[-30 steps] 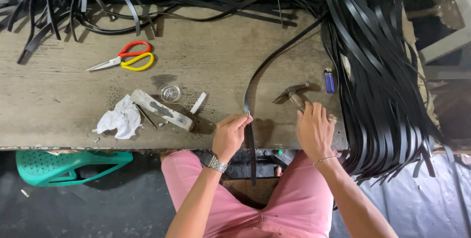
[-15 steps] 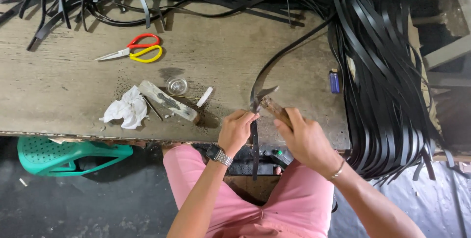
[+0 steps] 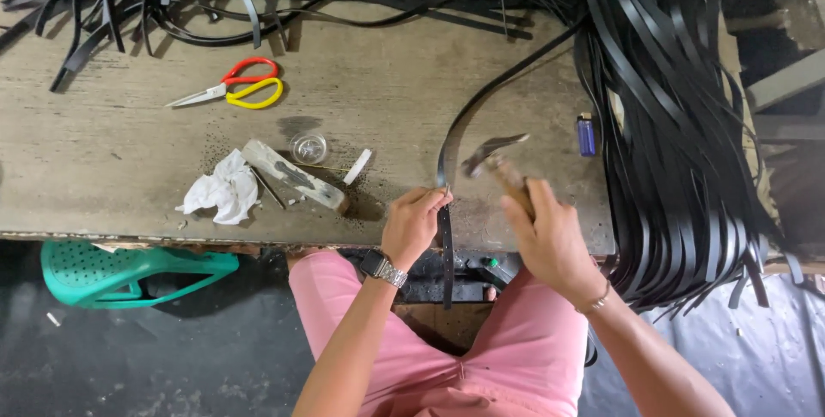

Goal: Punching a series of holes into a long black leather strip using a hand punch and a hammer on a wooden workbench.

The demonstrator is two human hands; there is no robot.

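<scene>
Worn wooden counter [image 3: 129, 168], dusty, strewn with scraps. Nearest the viewer, left hand [image 3: 412, 226] fingers are pinched closed on a black strap [image 3: 444, 237] at the counter's front edge; its long axis runs away from the body, curving right toward the pile. Right hand [image 3: 550, 241], just beside, is wrapped shut on a hammer [image 3: 497, 164], whose head hovers above the strap immediately beyond the left fingers. Left of them: wooden block [image 3: 292, 175], crumpled tissue [image 3: 222, 194]. Farther off: scissors [image 3: 232, 91], blue lighter [image 3: 585, 135], heaped black straps [image 3: 679, 142].
</scene>
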